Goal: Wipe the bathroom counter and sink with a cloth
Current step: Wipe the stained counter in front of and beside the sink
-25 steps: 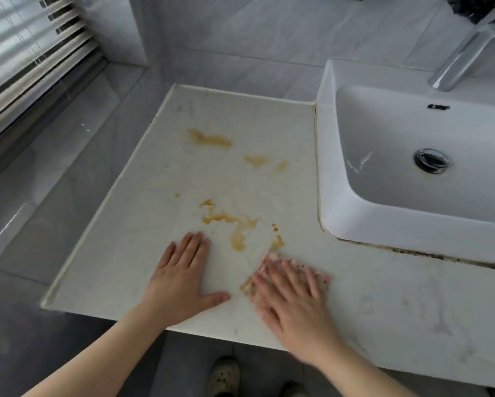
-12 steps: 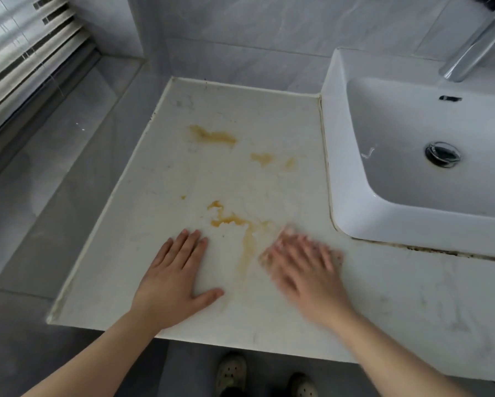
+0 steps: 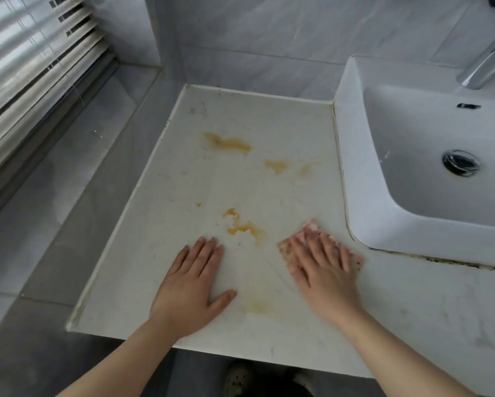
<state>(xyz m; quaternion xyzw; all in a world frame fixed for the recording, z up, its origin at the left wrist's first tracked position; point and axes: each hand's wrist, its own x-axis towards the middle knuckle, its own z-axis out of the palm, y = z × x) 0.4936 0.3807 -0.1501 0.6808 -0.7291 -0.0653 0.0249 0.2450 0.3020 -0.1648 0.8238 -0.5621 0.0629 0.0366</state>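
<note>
White counter (image 3: pixel 183 181), left hand (image 3: pixel 193 293) flat on it, fingers straight, far left of the sink (image 3: pixel 355 167), yellow stains (image 3: pixel 242 226) nearer the sink, right hand (image 3: pixel 323 270) with straight fingers pressing the cloth (image 3: pixel 283 247) flat, just beside the sink's front corner

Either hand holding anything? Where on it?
Right hand presses the cloth flat from above, fingers spread over it; no grip. Left hand rests bare on counter.

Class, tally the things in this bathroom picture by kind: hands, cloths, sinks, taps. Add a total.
Hands: 2, the left hand and the right hand
Cloth: 1
Sink: 1
Tap: 1
Total: 5
</note>
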